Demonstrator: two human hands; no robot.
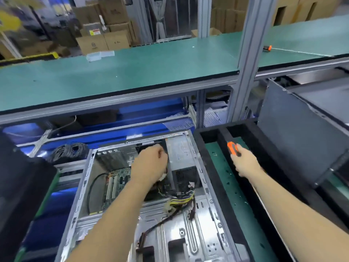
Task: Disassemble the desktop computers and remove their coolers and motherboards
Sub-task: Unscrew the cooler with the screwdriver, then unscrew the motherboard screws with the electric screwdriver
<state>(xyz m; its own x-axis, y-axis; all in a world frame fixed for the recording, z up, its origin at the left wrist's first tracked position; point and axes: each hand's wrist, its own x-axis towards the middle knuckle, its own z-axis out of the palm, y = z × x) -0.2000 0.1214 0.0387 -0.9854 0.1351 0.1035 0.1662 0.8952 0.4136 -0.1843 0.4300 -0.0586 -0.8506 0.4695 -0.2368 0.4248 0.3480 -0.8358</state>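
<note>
An open desktop computer case [205,188] lies on its side in front of me. Inside it sit a green motherboard [117,186], a grey power supply [181,159] and a bundle of yellow and black cables [181,201]. My left hand [149,165] reaches into the case beside the power supply, fingers curled around something dark that the hand hides. My right hand [245,163] grips an orange and black screwdriver [233,148] above the black foam tray [211,167] to the right of the case.
A green-topped shelf [113,72] runs across above the bench, with an aluminium post [249,53] at the right. A grey case panel [294,133] leans at the right. Blue bins [151,110] and coiled cables [69,150] sit behind the case. A black object [18,186] stands at the left.
</note>
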